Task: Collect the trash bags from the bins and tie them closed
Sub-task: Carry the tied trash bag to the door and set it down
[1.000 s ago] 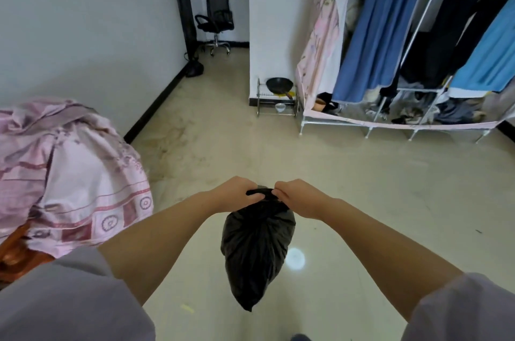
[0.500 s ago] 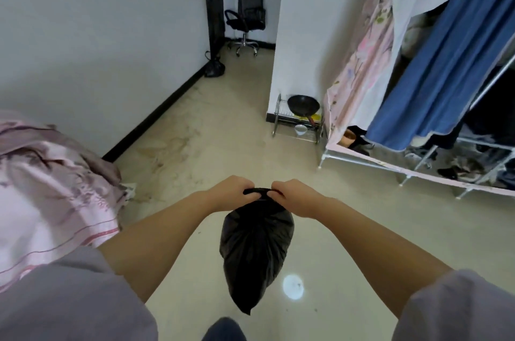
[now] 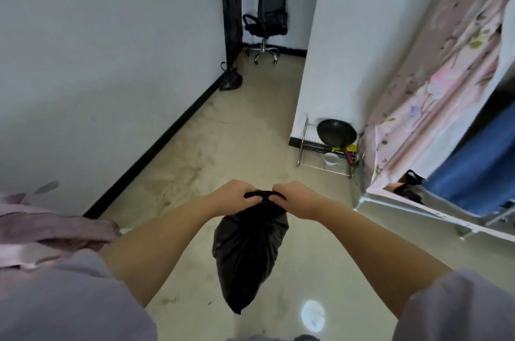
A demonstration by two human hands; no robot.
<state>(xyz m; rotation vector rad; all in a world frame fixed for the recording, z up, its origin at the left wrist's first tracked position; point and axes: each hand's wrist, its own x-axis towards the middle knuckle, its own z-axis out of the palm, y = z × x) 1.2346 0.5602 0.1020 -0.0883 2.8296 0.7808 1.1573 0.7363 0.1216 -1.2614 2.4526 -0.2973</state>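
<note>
A filled black trash bag (image 3: 248, 251) hangs in the air in front of me, its bottom tapering to a point above the floor. My left hand (image 3: 232, 195) grips the bag's gathered neck from the left. My right hand (image 3: 295, 198) grips it from the right, knuckles up. A short black strip of the neck shows stretched between the two fists. A second black trash bag (image 3: 230, 80), tied, sits on the floor against the left wall by the dark door frame.
A black office chair (image 3: 266, 24) stands in the far alcove. A wire rack (image 3: 326, 155) with a black pan (image 3: 335, 133) stands at the white wall corner. A curtained clothes rack (image 3: 434, 117) fills the right side. Pink bedding (image 3: 41, 226) lies at the left.
The view has swung to the left and moved forward, so the chair and rack appear nearer and the bedding has slid out at the left. Both hands keep the same grip on the bag's neck.
</note>
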